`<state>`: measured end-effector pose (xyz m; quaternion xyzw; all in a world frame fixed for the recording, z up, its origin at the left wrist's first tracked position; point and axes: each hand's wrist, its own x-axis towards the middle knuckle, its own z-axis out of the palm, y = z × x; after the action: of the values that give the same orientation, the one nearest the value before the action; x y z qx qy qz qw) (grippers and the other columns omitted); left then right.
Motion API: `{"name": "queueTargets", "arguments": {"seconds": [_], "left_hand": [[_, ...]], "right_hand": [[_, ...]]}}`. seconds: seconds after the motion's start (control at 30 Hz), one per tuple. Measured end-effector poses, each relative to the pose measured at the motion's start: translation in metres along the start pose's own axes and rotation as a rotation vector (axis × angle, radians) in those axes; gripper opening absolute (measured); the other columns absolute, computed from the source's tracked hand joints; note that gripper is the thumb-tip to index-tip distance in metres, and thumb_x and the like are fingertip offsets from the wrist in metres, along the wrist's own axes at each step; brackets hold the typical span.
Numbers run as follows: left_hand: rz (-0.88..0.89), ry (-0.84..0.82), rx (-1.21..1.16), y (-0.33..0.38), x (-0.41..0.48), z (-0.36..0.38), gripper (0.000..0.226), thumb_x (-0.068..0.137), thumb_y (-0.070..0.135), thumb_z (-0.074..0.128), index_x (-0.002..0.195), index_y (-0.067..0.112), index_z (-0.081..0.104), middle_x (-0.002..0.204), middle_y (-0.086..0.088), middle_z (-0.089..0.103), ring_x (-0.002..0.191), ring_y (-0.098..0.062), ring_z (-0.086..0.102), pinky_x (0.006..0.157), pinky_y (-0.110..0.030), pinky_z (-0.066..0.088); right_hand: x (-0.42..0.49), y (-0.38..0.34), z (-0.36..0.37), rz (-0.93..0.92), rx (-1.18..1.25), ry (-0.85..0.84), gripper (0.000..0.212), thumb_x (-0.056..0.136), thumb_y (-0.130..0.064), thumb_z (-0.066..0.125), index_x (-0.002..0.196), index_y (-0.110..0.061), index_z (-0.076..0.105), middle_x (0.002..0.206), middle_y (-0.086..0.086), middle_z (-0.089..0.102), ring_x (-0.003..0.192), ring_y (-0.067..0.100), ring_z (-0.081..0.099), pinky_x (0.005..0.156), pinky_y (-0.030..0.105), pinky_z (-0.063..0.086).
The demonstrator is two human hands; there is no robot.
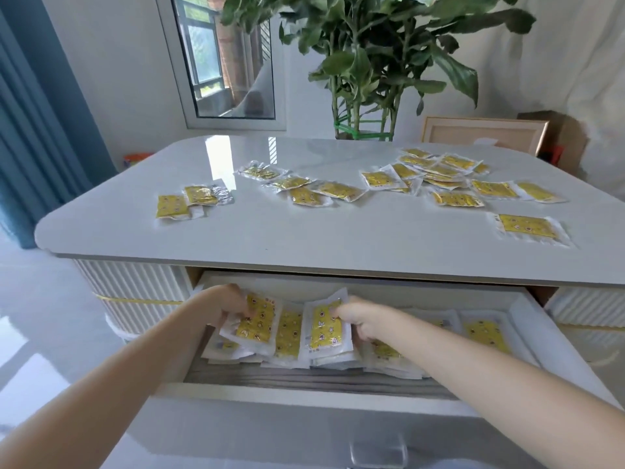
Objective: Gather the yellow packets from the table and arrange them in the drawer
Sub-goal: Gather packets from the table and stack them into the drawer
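Both my hands reach into the open white drawer point(304, 396) under the table top. My left hand point(227, 304) grips a yellow packet point(256, 321) with a clear border at the drawer's left. My right hand point(358, 321) holds another yellow packet point(325, 324) standing upright beside it. Several more packets point(487, 331) lie in a row along the drawer's back. On the glossy white table point(304, 231) several yellow packets remain: two at the left point(172, 206), a cluster in the middle point(306, 191), a pile at the far right point(439, 172), one alone near the right edge point(527, 226).
A tall green plant point(368, 62) stands behind the table. A framed panel point(483, 133) and a brown box point(561, 137) sit at the back right. A blue curtain point(37, 113) hangs at the left beside a window point(223, 62). The drawer front carries a clear handle point(378, 453).
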<state>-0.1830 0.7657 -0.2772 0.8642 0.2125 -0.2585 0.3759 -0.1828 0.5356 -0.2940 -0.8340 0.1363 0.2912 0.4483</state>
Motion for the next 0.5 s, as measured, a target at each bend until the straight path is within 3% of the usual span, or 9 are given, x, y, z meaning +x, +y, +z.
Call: {"name": "queueTargets", "arguments": {"seconds": [0.1, 0.2, 0.33, 0.37, 0.43, 0.5], "left_hand": [[-0.101, -0.106, -0.134, -0.006, 0.01, -0.008, 0.035, 0.088, 0.001, 0.06, 0.122, -0.006, 0.054, 0.124, -0.013, 0.058, 0.115, -0.027, 0.055, 0.106, -0.036, 0.041], [-0.125, -0.088, -0.091, -0.014, 0.019, -0.009, 0.039, 0.089, 0.006, 0.06, 0.126, -0.005, 0.051, 0.125, -0.013, 0.057, 0.112, -0.026, 0.055, 0.104, -0.032, 0.042], [-0.04, 0.101, 0.253, -0.015, 0.02, -0.003, 0.06, 0.09, 0.009, 0.056, 0.141, -0.004, 0.028, 0.115, -0.012, 0.052, 0.081, -0.017, 0.054, 0.069, -0.024, 0.047], [0.004, 0.172, 0.375, -0.014, 0.018, -0.001, 0.064, 0.09, 0.01, 0.055, 0.142, -0.006, 0.023, 0.125, -0.015, 0.047, 0.091, -0.018, 0.055, 0.072, -0.024, 0.047], [0.082, 0.269, 0.606, -0.012, 0.009, 0.007, 0.069, 0.09, 0.017, 0.053, 0.142, -0.009, 0.017, 0.14, -0.02, 0.033, 0.126, -0.029, 0.039, 0.098, -0.031, 0.041], [0.104, 0.312, 0.718, -0.01, 0.004, 0.014, 0.068, 0.089, 0.021, 0.053, 0.141, -0.006, 0.019, 0.139, -0.021, 0.028, 0.131, -0.036, 0.029, 0.105, -0.036, 0.036]], "right_hand": [[0.006, -0.005, 0.013, -0.009, 0.071, -0.032, 0.045, 0.102, -0.012, 0.042, 0.144, -0.003, 0.032, 0.153, 0.012, 0.031, 0.141, 0.026, 0.03, 0.113, 0.035, 0.026], [0.006, -0.009, 0.025, -0.044, 0.073, -0.069, 0.048, 0.102, -0.016, 0.043, 0.147, -0.004, 0.028, 0.153, 0.011, 0.03, 0.14, 0.025, 0.03, 0.111, 0.035, 0.029], [0.008, -0.01, 0.031, -0.112, -0.075, 0.046, 0.05, 0.098, -0.018, 0.051, 0.142, -0.003, 0.032, 0.143, 0.012, 0.041, 0.129, 0.026, 0.043, 0.104, 0.032, 0.037], [0.008, -0.011, 0.03, -0.11, -0.113, 0.074, 0.051, 0.097, -0.02, 0.052, 0.141, -0.003, 0.033, 0.143, 0.013, 0.04, 0.128, 0.026, 0.044, 0.099, 0.031, 0.04], [0.006, -0.011, 0.027, -0.109, -0.212, 0.146, 0.054, 0.093, -0.028, 0.056, 0.138, -0.005, 0.038, 0.146, 0.014, 0.035, 0.126, 0.027, 0.043, 0.086, 0.029, 0.042], [0.005, -0.008, 0.023, -0.102, -0.296, 0.212, 0.056, 0.09, -0.034, 0.058, 0.135, -0.006, 0.041, 0.144, 0.014, 0.033, 0.128, 0.03, 0.036, 0.081, 0.028, 0.036]]}}
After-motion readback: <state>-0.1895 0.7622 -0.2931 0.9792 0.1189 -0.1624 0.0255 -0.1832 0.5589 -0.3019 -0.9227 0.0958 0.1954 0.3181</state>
